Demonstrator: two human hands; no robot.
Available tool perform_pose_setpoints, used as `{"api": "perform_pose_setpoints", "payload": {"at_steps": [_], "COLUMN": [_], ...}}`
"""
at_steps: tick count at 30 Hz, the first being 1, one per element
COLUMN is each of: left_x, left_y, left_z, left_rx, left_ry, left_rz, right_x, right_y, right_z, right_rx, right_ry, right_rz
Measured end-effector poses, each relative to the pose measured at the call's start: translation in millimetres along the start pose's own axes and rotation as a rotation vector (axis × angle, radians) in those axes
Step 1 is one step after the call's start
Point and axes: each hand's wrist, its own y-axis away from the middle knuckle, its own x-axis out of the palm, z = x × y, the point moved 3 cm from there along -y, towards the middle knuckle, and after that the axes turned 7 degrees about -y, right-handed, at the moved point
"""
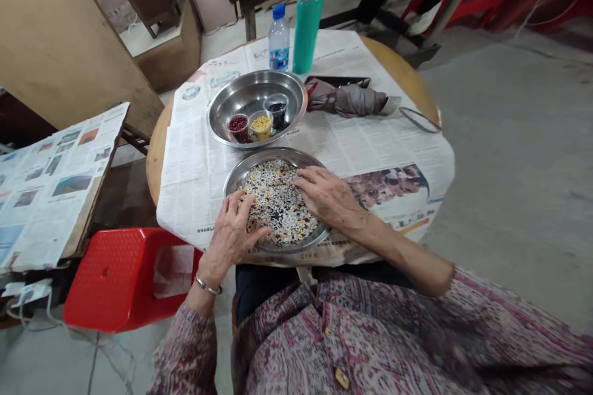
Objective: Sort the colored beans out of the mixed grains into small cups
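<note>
**A:** What are the hands on?

**B:** The left hand (229,237) and the right hand (330,197) both lie on a speckled mix of white, black and amber grains (278,207). The mix fills a shallow round steel plate (273,156), which sits at the near edge of the table, just in front of the person's lap.

**A:** And the fingers?

**B:** Neither hand is closed or gripping anything. The left fingers are spread and curved, their tips pressed into the grains at the plate's left side. The right fingers are open and stretched out flat across the grains from the right.

**A:** What's just beyond the plate?

**B:** A deeper round steel bowl (257,85) holds three small clear plastic cups: dark red beans (238,127), yellow grains (261,128) and black grains (277,115). The cups stand together, touching one another.

**A:** What's under all that?

**B:** Printed newspaper sheets (393,148) cover a round wooden table (398,68). Near the far edge stand a teal insulated flask (307,18) and a clear plastic water bottle (279,37), side by side. A folded grey umbrella (347,99) lies to the right of the bowl. Off to the left, a red plastic stool (115,278) stands beside a second newspaper-covered table (55,182).
</note>
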Motion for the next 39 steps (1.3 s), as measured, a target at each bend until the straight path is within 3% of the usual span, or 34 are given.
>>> {"api": "perform_pose_setpoints", "payload": {"at_steps": [5,9,14,20,23,28,32,39], "left_x": [-7.2,-0.3,21.1,45.9,42.7,30.0,41.9,65.8], "left_y": [-16,-23,-32,-64,-78,-85,-84,-95], "left_z": [-17,-36,-64,-69,-55,-30,-25,-44], "left_rx": [-0.051,-0.057,0.072,0.212,0.151,-0.090,-0.127,0.120], "left_ry": [-0.221,-0.004,0.235,0.081,0.009,-0.143,-0.226,-0.043], "left_rz": [0.360,0.492,0.419,0.307,0.217,0.008,0.050,0.167], "right_x": [5,5,4,8,9,8,6,5], "right_y": [6,8,16,19,19,22,25,25], "right_z": [5,2,0,-2,-5,-8,-10,-11], "right_rx": [0.025,0.104,0.248,0.226,0.205,0.194,0.220,0.299], "right_ry": [-0.025,-0.217,-0.184,-0.354,-0.416,-0.580,-0.707,-0.804], "right_rz": [-0.038,-0.164,-0.208,-0.280,-0.323,-0.430,-0.481,-0.498]}}
